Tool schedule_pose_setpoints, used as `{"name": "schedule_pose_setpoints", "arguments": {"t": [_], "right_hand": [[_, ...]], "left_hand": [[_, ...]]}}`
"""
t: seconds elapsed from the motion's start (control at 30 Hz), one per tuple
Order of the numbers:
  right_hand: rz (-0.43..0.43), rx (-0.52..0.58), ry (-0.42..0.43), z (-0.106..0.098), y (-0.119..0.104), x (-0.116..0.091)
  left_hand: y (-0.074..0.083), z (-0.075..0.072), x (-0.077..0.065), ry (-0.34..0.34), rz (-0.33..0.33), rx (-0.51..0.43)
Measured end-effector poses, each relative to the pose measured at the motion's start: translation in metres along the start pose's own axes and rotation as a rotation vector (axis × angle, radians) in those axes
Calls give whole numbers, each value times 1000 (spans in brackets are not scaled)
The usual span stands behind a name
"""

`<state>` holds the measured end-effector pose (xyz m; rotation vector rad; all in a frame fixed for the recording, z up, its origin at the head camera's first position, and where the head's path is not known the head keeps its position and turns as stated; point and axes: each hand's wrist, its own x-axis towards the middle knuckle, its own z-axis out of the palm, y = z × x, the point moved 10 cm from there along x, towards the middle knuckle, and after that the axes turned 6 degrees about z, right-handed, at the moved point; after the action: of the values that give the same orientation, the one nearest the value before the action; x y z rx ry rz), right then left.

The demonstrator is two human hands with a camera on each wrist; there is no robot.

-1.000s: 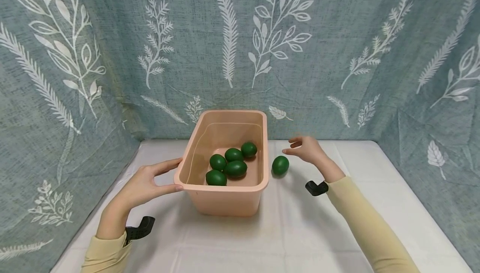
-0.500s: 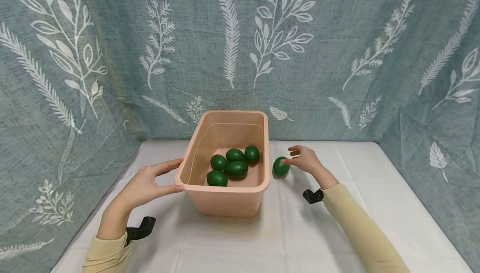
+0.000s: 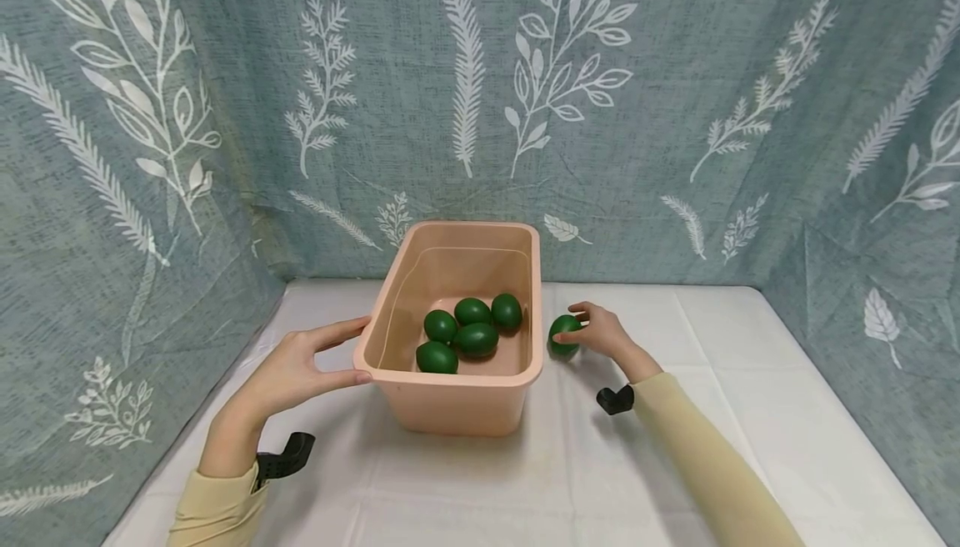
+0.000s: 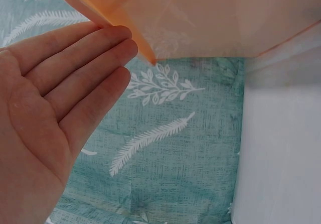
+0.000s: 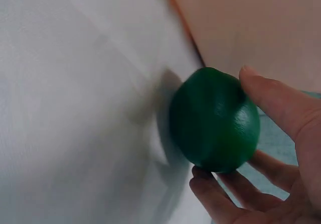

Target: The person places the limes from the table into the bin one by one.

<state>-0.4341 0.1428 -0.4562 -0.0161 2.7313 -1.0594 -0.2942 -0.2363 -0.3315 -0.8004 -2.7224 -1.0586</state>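
Note:
A peach-coloured plastic bin (image 3: pixel 461 401) stands on the white table, with several dark green limes (image 3: pixel 476 339) lying on its floor. My left hand (image 3: pixel 288 372) touches the bin's left rim with fingertips and thumb; in the left wrist view its fingers (image 4: pixel 93 68) are straight against the outer wall. Just right of the bin, my right hand (image 3: pixel 603 332) holds another green lime (image 5: pixel 215 118) between thumb and fingers. This smooth, rounded lime is at the table surface, close to the bin's right wall. The fingers' far side is partly hidden behind it.
The white cloth-covered table (image 3: pixel 675 414) runs out to both sides and in front of the bin. A blue-green curtain (image 3: pixel 420 97) with white leaf prints closes off the back and sides. Black wrist cameras (image 3: pixel 615 400) sit on both wrists.
My right hand has come down and left onto the lime outside the bin and now grips it. One lime inside has rolled slightly toward the near right. The left hand stays at the rim.

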Motion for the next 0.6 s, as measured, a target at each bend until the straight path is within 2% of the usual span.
{"name": "schedule_pose_setpoints", "arguments": {"t": [0.4,0.6], "right_hand": [[5,6,41,1,-3,-1],[28,18,71,0,5,-3]], "left_hand": [[2,-1,1,9,10,4],[2,-1,0,10,7,1]]}}
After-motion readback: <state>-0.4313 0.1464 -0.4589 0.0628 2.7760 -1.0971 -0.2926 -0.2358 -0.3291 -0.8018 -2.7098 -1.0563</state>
